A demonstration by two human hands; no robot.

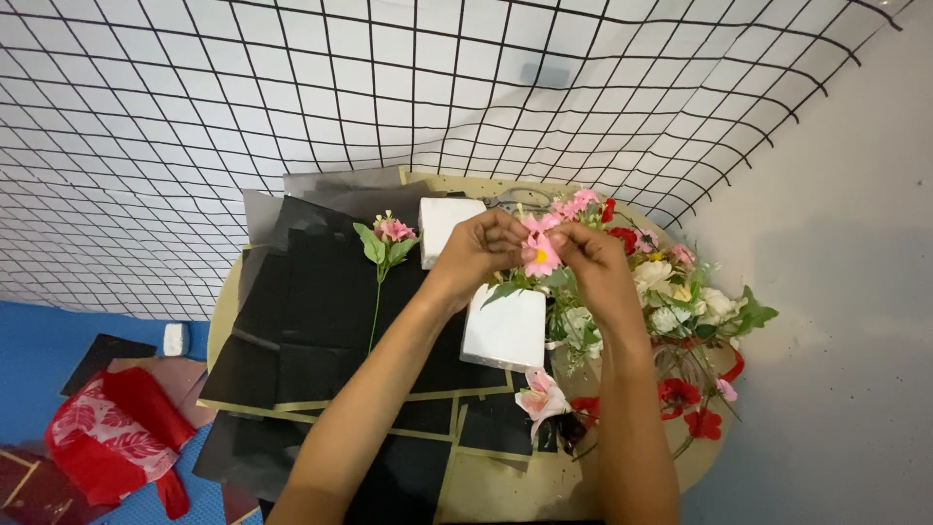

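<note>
Pink fabric daisy with a yellow centre [540, 257] is pinched between both hands, left hand [478, 249] and right hand [595, 264], above a white foam block [505, 331]. Matte black paper sheets [321, 311] cover the round table [505, 486], and a soft heap of artificial flowers [680, 301] lies along its right edge.

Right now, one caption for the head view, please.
Left hand and right hand hold a pink flower above a white block on the table.

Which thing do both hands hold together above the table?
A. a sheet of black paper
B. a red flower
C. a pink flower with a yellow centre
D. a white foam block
C: the left hand and the right hand pinch the pink flower with its yellow centre between them.
</note>
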